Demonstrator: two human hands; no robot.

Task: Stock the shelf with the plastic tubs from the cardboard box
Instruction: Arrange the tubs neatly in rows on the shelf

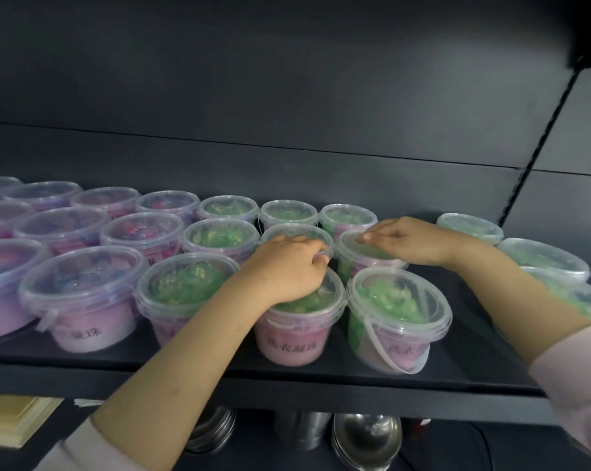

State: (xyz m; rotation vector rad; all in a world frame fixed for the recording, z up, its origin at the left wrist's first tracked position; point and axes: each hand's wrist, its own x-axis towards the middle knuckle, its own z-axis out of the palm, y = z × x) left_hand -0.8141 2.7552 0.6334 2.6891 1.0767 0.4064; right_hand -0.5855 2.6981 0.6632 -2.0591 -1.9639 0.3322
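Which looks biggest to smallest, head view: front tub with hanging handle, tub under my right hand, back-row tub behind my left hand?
1. front tub with hanging handle
2. tub under right hand
3. back-row tub behind left hand
Nearness may explain it.

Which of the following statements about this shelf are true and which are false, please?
1. The left hand hangs idle below the dark shelf. False: its fingers curl over the rim of a lidded clear plastic tub.
2. The right hand touches a green-filled tub's lid. True.
3. The far-left tubs hold green contents. False: theirs are purple and pink.
4. Every tub in view has its lid on. True.
5. Glass bottles stand under the shelf. False: shiny metal bowls sit there.
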